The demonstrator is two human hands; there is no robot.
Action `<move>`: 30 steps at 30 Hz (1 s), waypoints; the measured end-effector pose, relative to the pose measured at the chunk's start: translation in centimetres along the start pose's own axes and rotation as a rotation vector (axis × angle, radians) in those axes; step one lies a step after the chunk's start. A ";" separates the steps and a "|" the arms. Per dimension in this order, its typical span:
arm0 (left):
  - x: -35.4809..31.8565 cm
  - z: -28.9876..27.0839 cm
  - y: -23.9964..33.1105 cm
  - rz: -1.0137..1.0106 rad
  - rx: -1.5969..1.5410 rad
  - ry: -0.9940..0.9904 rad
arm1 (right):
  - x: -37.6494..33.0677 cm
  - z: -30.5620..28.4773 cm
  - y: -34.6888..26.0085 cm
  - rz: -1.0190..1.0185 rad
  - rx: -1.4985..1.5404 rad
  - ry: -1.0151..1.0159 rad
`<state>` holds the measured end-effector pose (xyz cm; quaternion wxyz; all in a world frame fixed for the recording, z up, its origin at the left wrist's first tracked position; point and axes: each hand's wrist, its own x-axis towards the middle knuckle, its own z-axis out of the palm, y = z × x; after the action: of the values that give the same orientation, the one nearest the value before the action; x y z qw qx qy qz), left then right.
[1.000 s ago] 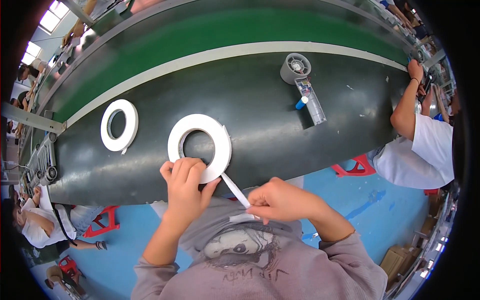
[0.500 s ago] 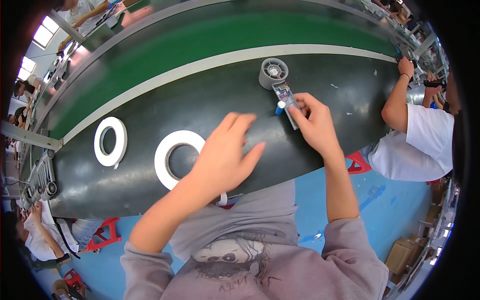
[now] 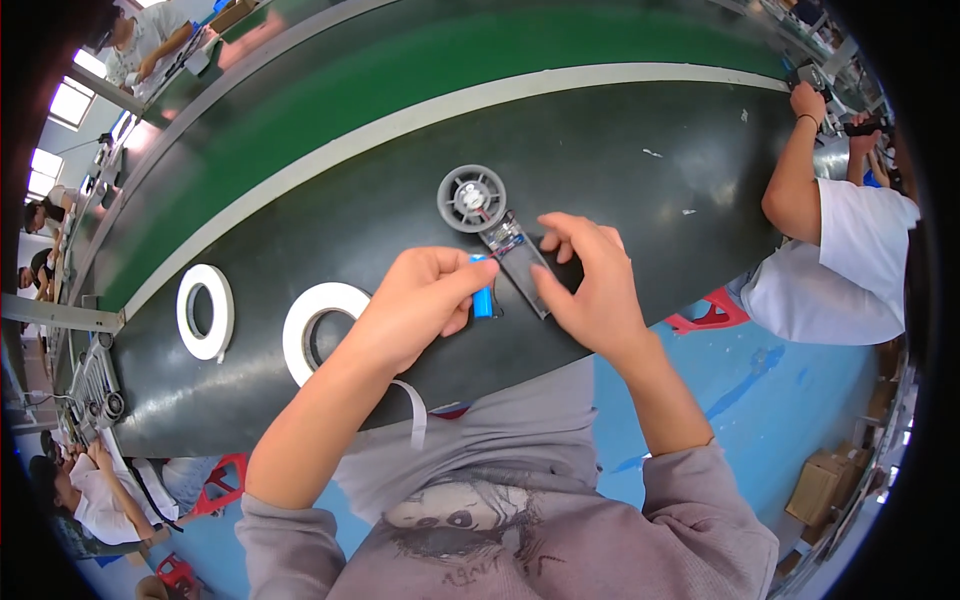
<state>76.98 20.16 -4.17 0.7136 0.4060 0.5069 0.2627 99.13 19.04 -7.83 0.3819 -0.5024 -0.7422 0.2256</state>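
A grey handheld fan lies on the dark bench top, its round head (image 3: 472, 198) toward the far side. From it the open handle shell (image 3: 524, 272) slants down to the right, with a small circuit board (image 3: 505, 238) and thin wires showing at its upper end. My left hand (image 3: 420, 300) pinches a blue cylindrical battery (image 3: 483, 296) between thumb and fingers, just left of the shell. My right hand (image 3: 595, 290) is beside the shell's right edge, fingers apart, the thumb at the edge; whether it touches is hard to tell.
Two rolls of white tape lie to the left, the farther roll (image 3: 205, 312) and the nearer roll (image 3: 300, 330), whose loose strip (image 3: 416, 415) hangs over the bench edge. Beyond the bench runs a green conveyor belt (image 3: 400, 85). A co-worker (image 3: 840, 260) sits at the right.
The fan has shifted left and nearer to me, its head now turned upward. My left hand has closed on the battery. The right hand's fingers have loosened from the handle shell.
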 end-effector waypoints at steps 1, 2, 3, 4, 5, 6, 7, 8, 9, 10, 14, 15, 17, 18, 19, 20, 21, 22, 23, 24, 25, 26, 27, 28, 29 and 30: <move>-0.3 0.0 -0.3 -0.037 -0.078 -0.005 | -0.1 0.1 -0.3 -0.118 -0.026 0.066; -0.7 0.1 -0.6 -0.040 -0.091 -0.003 | -0.4 0.0 -0.6 -0.161 0.046 0.017; -1.0 0.2 -0.8 -0.029 -0.131 -0.009 | -0.7 -0.1 -0.9 -0.162 0.044 0.003; -1.4 0.1 -0.9 -0.018 -0.168 -0.012 | -0.9 0.0 -1.5 -0.225 0.137 -0.067; -1.6 -0.1 -1.0 -0.020 -0.179 -0.005 | -1.1 0.3 -2.0 -0.287 0.232 -0.136; -1.7 -0.1 -1.0 -0.002 -0.149 -0.004 | -1.2 0.8 -2.4 -0.291 0.243 -0.116; -1.9 -0.2 -1.0 0.019 -0.119 0.000 | -1.0 0.9 -2.5 -0.296 0.248 -0.128; -2.1 -0.4 -1.0 0.020 -0.127 0.010 | -0.7 1.1 -2.4 -0.358 0.205 -0.145; -2.2 -0.6 -1.0 0.027 -0.083 0.014 | -0.5 1.2 -2.4 -0.419 0.162 -0.160; -2.3 -0.7 -1.0 0.034 -0.037 0.014 | -0.6 1.3 -2.5 -0.424 0.164 -0.168; -2.8 -0.7 -1.0 0.050 0.043 0.055 | -1.3 2.1 -3.5 -0.031 0.378 -0.283; -3.0 -0.8 -1.2 0.059 0.088 0.039 | -1.4 2.3 -3.8 0.180 0.548 -0.258; -3.2 -0.7 -1.5 0.066 0.128 0.025 | -1.0 2.3 -3.2 0.065 0.480 -0.294; -3.4 -0.6 -1.4 0.059 0.134 0.027 | -0.9 2.3 -2.8 -0.050 0.413 -0.323; -3.5 -0.6 -1.2 0.053 0.141 0.028 | -0.8 2.4 -2.4 -0.048 0.412 -0.326; -3.6 -0.6 -1.1 0.052 0.138 0.028 | -0.8 2.5 -2.1 -0.069 0.432 -0.341; -3.7 -0.7 -1.1 0.047 0.158 0.028 | -0.7 2.5 -1.9 -0.090 0.454 -0.356; -3.7 -0.7 -1.1 0.042 0.180 0.026 | -0.7 2.6 -1.8 -0.089 0.453 -0.357; -4.1 -0.7 -0.8 0.040 0.179 0.027 | -0.6 2.6 -1.7 -0.086 0.465 -0.360; -4.8 -0.6 -0.4 0.081 0.195 0.090 | -0.6 2.7 -1.6 -0.084 0.477 -0.364; -5.5 -0.4 -0.2 0.120 0.214 0.153 | -0.7 2.8 -1.4 -0.082 0.482 -0.365; -6.5 -0.8 -0.3 0.113 0.216 0.156 | -0.8 2.8 -1.3 -0.064 0.505 -0.359; -8.0 -1.6 -0.7 0.248 0.392 0.288 | -0.8 2.9 -1.2 -0.045 0.529 -0.354; -9.4 -2.4 -1.0 0.383 0.570 0.417 | -0.8 2.8 -1.2 -0.042 0.539 -0.355; -10.3 -3.3 -1.6 0.374 0.574 0.407 | -0.8 2.5 -1.1 -0.057 0.511 -0.353; -11.1 -4.2 -2.4 0.460 0.885 0.470 | -0.9 2.3 -1.0 -0.070 0.482 -0.351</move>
<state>69.10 11.48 -1.14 0.2669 0.6979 0.6128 0.2573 96.92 17.97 -8.84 0.3635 -0.3246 -0.7390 0.4652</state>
